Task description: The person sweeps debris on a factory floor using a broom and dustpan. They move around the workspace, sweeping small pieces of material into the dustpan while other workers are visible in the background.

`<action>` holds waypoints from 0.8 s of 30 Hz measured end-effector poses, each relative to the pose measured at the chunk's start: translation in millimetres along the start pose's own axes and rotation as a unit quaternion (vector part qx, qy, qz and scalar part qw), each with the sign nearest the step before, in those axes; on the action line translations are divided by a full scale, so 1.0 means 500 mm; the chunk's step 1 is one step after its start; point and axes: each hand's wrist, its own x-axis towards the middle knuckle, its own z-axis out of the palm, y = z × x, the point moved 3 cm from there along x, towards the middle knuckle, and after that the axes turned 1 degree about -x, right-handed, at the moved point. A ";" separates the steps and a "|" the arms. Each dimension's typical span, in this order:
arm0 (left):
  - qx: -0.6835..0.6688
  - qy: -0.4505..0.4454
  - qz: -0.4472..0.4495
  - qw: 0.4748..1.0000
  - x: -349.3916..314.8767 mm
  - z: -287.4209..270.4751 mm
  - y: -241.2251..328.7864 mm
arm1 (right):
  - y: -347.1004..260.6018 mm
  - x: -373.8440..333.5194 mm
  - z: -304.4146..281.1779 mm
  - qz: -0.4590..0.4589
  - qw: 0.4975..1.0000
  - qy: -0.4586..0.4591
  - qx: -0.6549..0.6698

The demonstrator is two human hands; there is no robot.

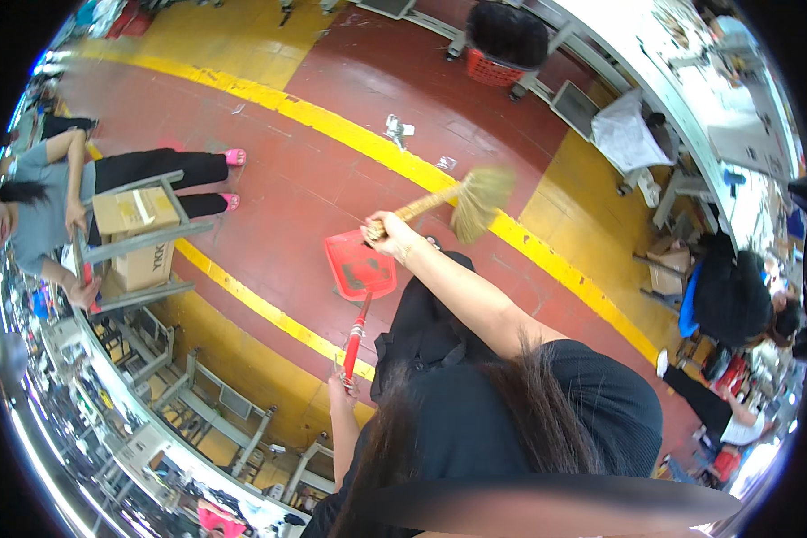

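Observation:
My right hand (391, 237) is closed round the handle of a straw broom (482, 204). The broom's fan-shaped, slightly blurred head points away to the right, over the yellow floor line. My left hand (342, 387) grips the long red handle of a dustpan (334, 260). The red pan is by the floor, just below my right hand in the picture, with dark grey dirt in it. White scraps of litter (400, 131) lie on the red floor beyond the broom, and a smaller scrap (446, 163) is nearer the line.
At left another person (49, 197) stands by a grey frame holding cardboard boxes (139, 211). A red basket with a black liner (495, 68) stands at the back under a white worktable (619, 49). Lower left are grey-framed workbenches (197, 408); seated people are at right.

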 end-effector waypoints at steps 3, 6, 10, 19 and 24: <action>-0.028 0.049 -0.009 0.998 -0.018 -0.019 -0.045 | 0.030 0.027 0.147 -0.006 0.996 -0.040 -0.075; -0.148 0.040 -0.031 0.988 -0.022 -0.038 -0.087 | -0.001 0.053 0.234 0.034 0.989 -0.088 -0.115; -0.166 0.033 -0.037 0.985 -0.013 -0.047 -0.107 | -0.124 0.011 0.205 0.027 0.968 -0.143 -0.205; -0.092 0.048 -0.005 0.995 0.021 -0.032 -0.034 | -0.306 -0.463 -0.228 -0.195 0.767 0.136 -0.596; -0.149 0.084 -0.006 0.985 0.041 0.020 0.050 | -0.262 -0.609 -0.402 -0.250 0.651 0.374 -0.611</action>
